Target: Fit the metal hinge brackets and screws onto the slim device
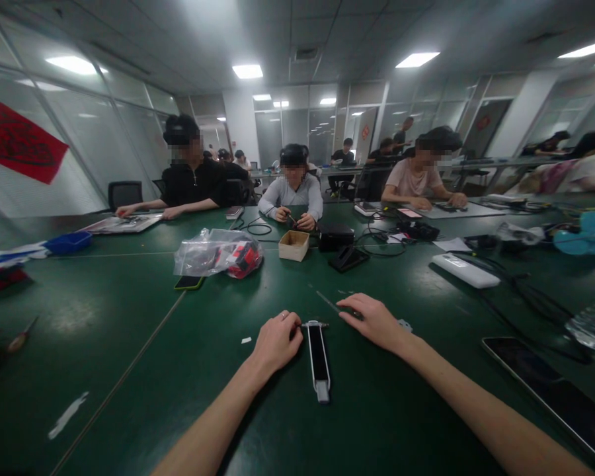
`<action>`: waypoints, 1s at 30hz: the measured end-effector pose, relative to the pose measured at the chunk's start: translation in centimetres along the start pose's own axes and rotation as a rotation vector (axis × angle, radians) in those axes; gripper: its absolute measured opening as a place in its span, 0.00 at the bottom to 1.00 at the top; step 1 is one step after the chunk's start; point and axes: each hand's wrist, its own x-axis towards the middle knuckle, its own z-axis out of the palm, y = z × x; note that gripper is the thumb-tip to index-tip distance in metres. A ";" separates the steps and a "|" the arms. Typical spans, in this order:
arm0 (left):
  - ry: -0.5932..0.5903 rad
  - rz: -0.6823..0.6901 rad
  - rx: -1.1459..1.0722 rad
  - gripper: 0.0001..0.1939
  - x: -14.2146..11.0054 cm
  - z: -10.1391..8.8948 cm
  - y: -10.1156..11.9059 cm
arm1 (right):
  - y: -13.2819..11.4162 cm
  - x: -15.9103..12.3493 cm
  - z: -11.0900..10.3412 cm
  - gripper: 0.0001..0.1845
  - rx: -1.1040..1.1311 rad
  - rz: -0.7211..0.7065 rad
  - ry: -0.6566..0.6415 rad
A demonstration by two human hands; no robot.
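A narrow tool with a white frame and black inset (319, 360) lies lengthwise on the green table, a thin metal crossbar at its far end. My left hand (277, 340) is closed, its thumb and fingertips meeting the crossbar's left end; a ring is on one finger. On the other side of the tool, my right hand (374, 322) rests low over the table with its thumb and fingers apart. Its fingertips are beside a thin pale strip (326, 301). A small clear piece (405, 325) shows partly behind my right wrist.
Ahead are a clear bag with red and black items (223, 254), a phone (188, 283), a small box (293, 246) and a black stand (348, 258). A white power bank (465, 271), cables and a large phone (550, 390) lie right. Several people sit around the table.
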 end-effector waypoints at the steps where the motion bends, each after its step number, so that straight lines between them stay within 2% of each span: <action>1: -0.005 -0.003 -0.001 0.07 0.0 -0.1 0.0 | 0.7 -0.1 -0.9 0.13 -0.045 0.017 0.016; 4: -0.015 -0.010 -0.005 0.07 0.0 -0.2 0.1 | 2.8 -0.7 -3.3 0.13 -0.164 0.076 -0.010; 7: -0.008 -0.002 -0.010 0.07 0.0 -0.3 0.2 | 4.3 -1.2 -4.3 0.13 -0.251 0.145 -0.129; 10: -0.009 -0.015 -0.006 0.07 -0.1 -0.3 0.2 | 5.1 -1.5 -4.0 0.12 -0.256 0.174 -0.203; 17: -0.015 -0.012 -0.016 0.07 0.0 -0.3 0.3 | 5.1 -1.5 -3.0 0.13 -0.234 0.170 -0.248; 23: -0.014 -0.018 -0.016 0.07 -0.1 -0.3 0.3 | 4.9 -1.5 -3.3 0.11 -0.301 0.188 -0.242; 30: -0.026 -0.030 -0.017 0.08 -0.1 -0.3 0.4 | 4.6 -1.4 -2.9 0.10 -0.251 0.166 -0.239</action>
